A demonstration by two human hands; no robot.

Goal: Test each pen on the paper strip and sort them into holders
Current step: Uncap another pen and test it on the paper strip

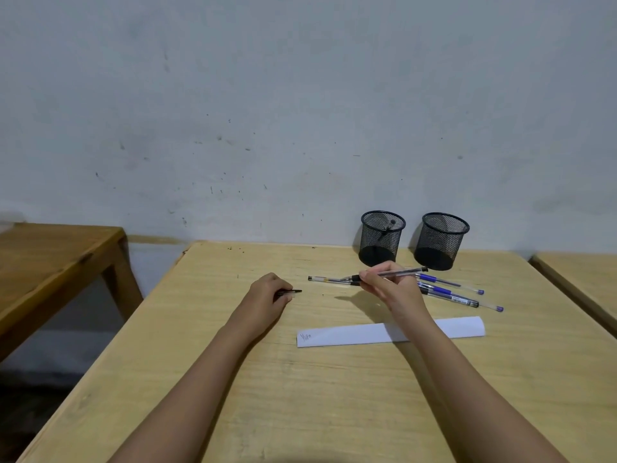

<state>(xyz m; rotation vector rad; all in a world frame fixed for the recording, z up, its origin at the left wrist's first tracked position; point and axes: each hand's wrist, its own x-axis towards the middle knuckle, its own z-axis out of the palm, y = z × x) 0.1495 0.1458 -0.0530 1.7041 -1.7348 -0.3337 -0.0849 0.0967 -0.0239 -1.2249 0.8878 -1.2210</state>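
Observation:
My right hand (pixel 387 285) grips a clear pen with black ends (pixel 400 273), held level above the table, its uncapped tip pointing left. My left hand (pixel 267 294) rests on the table, closed on a small black pen cap (pixel 293 291). Another clear pen (pixel 325 279) lies on the table just left of my right hand. Several blue-capped pens (pixel 450 290) lie to the right of it. The white paper strip (pixel 350 334) lies nearer me, with a scribble at its left end. Two black mesh holders stand at the back: the left holder (pixel 382 237) contains one pen, the right holder (pixel 440 240) looks empty.
The light wooden table (pixel 233 379) stands against a grey wall. A darker wooden table (pixel 50 262) is to the left across a gap, and another table edge (pixel 584 279) shows at the right.

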